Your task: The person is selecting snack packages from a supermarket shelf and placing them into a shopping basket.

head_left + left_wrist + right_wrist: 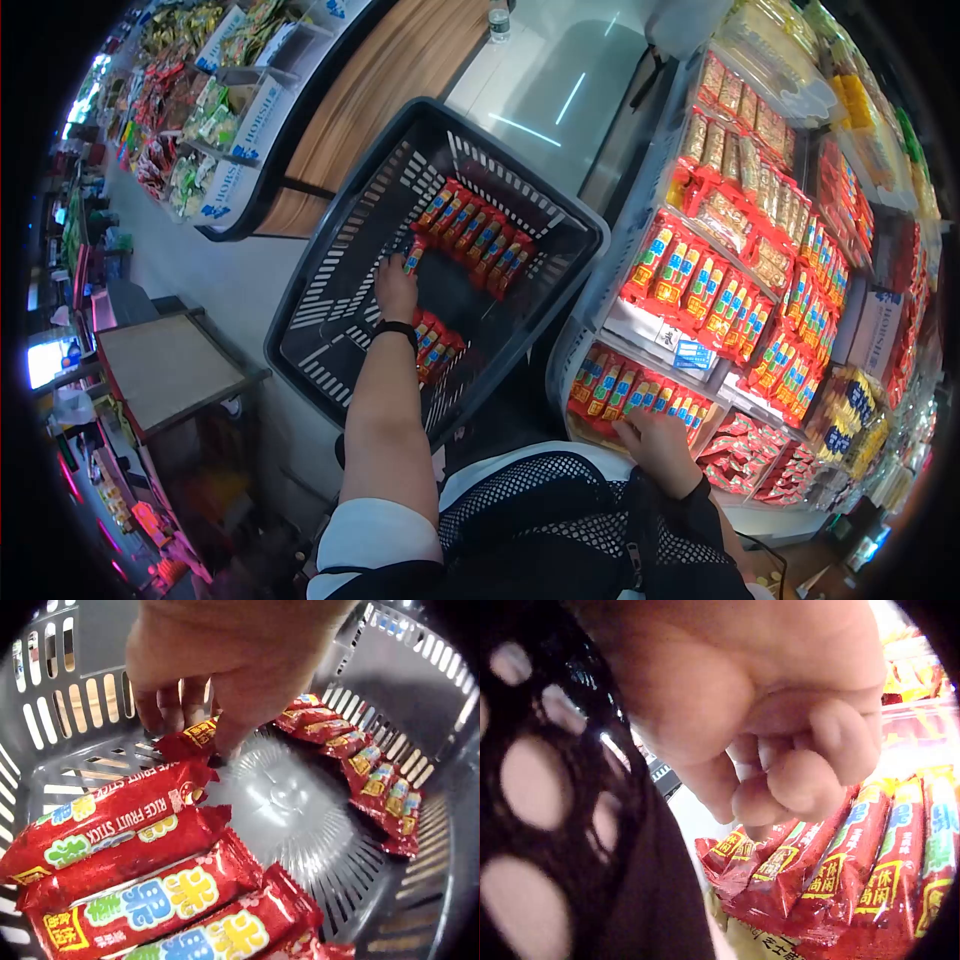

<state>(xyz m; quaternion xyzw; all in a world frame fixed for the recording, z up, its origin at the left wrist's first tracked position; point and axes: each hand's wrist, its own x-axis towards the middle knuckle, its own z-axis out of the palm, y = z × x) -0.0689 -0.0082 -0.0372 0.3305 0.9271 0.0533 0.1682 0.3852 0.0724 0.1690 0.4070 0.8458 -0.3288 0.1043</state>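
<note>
Inside a dark plastic basket point(590, 236), the left hand point(396, 290) pinches one red snack packet point(413, 256). The left wrist view shows this packet point(196, 736) under the curled fingers of the left hand point(217, 667), near the basket's slotted wall. One row of red packets point(478, 240) lies along the basket's far side and another group point(436, 350) at its near side. The right hand point(658, 450), fingers curled and holding nothing visible, hangs by the lower shelf. In the right wrist view, red packets point(855, 862) lie beyond the right hand point(780, 742).
Lit shelves of red packets point(700, 290) stand on the right. A wood-panelled display point(350, 100) with bagged snacks is at the upper left, a small table point(175, 370) at the left. A bottle point(499, 22) stands at the top.
</note>
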